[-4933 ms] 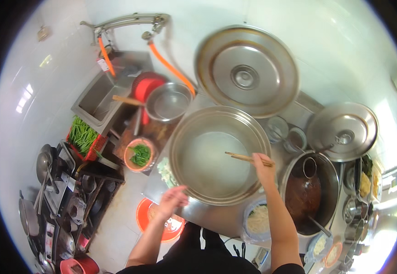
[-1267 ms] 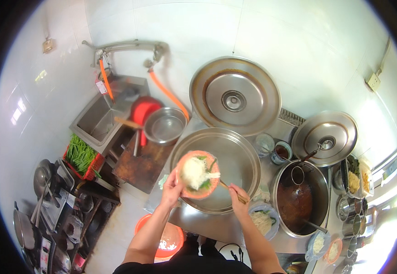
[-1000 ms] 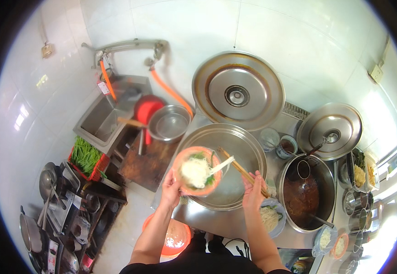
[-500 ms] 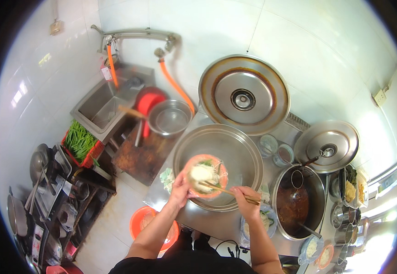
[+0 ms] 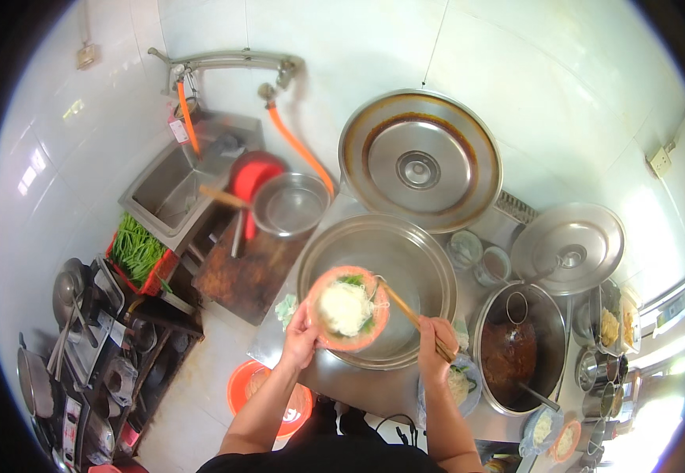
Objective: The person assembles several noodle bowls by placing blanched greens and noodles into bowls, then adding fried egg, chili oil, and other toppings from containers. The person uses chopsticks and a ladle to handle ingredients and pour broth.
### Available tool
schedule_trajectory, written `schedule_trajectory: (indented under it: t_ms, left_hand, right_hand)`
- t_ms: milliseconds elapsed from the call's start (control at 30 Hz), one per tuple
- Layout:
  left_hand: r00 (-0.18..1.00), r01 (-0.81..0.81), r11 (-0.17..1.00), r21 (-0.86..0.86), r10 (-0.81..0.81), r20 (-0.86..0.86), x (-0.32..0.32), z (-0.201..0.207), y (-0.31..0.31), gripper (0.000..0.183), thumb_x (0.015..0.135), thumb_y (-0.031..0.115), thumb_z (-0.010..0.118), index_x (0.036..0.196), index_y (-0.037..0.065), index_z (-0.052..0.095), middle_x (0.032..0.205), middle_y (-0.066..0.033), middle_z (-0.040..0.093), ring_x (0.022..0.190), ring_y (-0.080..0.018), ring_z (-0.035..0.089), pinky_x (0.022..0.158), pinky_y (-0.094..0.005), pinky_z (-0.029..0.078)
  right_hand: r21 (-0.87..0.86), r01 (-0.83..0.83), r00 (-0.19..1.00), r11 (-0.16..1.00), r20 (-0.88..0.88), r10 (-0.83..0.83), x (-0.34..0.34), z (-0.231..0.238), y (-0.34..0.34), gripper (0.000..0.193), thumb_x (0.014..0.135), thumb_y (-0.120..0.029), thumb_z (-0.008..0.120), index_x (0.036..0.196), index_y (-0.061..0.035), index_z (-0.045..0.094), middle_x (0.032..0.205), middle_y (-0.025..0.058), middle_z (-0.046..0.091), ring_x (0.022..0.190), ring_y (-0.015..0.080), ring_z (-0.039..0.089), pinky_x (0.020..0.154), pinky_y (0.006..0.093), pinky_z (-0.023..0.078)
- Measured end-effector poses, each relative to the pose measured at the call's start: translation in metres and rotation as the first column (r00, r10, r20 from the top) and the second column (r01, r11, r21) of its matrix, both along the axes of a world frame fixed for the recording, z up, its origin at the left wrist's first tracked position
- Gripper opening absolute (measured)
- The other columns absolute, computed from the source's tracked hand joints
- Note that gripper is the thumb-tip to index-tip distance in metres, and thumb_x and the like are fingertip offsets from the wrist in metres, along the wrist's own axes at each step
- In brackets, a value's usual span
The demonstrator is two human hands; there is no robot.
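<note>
My left hand (image 5: 301,339) grips an orange bowl (image 5: 327,340) by its left rim, tilted toward me. White noodles (image 5: 344,306) fill its middle, with leafy greens (image 5: 352,280) at the far and near right edges. Closed around a pair of wooden chopsticks (image 5: 405,307), my right hand (image 5: 437,339) is to the right of the bowl. The chopstick tips are at the bowl's far right rim, where thin noodle strands hang over. Directly below the bowl is a large, wide steel pot (image 5: 425,268).
Right of the wide pot stands a deep pot (image 5: 480,347) of reddish-brown broth with a ladle in it. A plastic-lined bowl (image 5: 461,386) sits beside my right forearm. Steel lids (image 5: 382,177) lean on the wall. On the floor is an orange basin (image 5: 240,386); a sink (image 5: 173,193) is far left.
My right hand has moved slightly right, and the chopstick tips have shifted from the bowl's near side to its far right rim. The bowl has moved slightly left, still in my left hand.
</note>
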State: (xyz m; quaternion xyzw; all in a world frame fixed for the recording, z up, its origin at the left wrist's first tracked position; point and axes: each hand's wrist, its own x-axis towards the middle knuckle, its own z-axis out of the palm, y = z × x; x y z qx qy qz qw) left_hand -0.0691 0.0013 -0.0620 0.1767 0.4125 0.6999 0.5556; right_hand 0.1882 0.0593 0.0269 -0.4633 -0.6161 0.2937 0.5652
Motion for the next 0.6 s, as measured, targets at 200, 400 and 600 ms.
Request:
schedule_trajectory:
  t_ms: [200,400,600]
  left_hand:
    - [0.998,-0.03,0.999,-0.025,0.031,0.051,-0.006,-0.002,0.005,0.062,0.091,-0.006,0.054,0.149,0.013,0.043,0.121,-0.0044,0.066,0.095,-0.0175,0.071,0.061,-0.0296,0.062]
    - [0.988,-0.074,0.991,-0.111,0.088,0.126,-0.028,0.002,-0.007,0.059,0.091,-0.005,0.056,0.146,0.013,0.046,0.117,-0.0071,0.068,0.088,-0.0206,0.072,0.056,-0.0321,0.064]
    - [0.995,-0.054,0.985,-0.165,0.067,0.073,-0.068,-0.009,-0.037,0.063,0.089,-0.008,0.052,0.148,0.013,0.043,0.127,-0.0076,0.064,0.102,-0.0213,0.071,0.068,-0.0365,0.067]
  right_hand:
    - [-0.053,0.036,0.999,0.998,0.0,-0.036,0.007,0.007,0.001,0.011,0.094,-0.005,0.063,0.092,0.0027,0.07,0.084,0.0075,0.067,0.078,0.0166,0.061,0.073,0.0303,0.049]
    - [-0.21,0.096,0.992,0.973,-0.06,-0.111,0.004,-0.034,0.049,0.014,0.095,-0.01,0.064,0.093,0.0029,0.069,0.088,0.0065,0.068,0.081,0.0156,0.061,0.075,0.0302,0.049]
    - [-0.004,-0.597,0.793,0.802,-0.154,0.59,-0.032,-0.028,0.037,0.014,0.095,-0.009,0.063,0.097,0.0026,0.072,0.097,0.0109,0.072,0.087,0.019,0.066,0.079,0.0347,0.053]
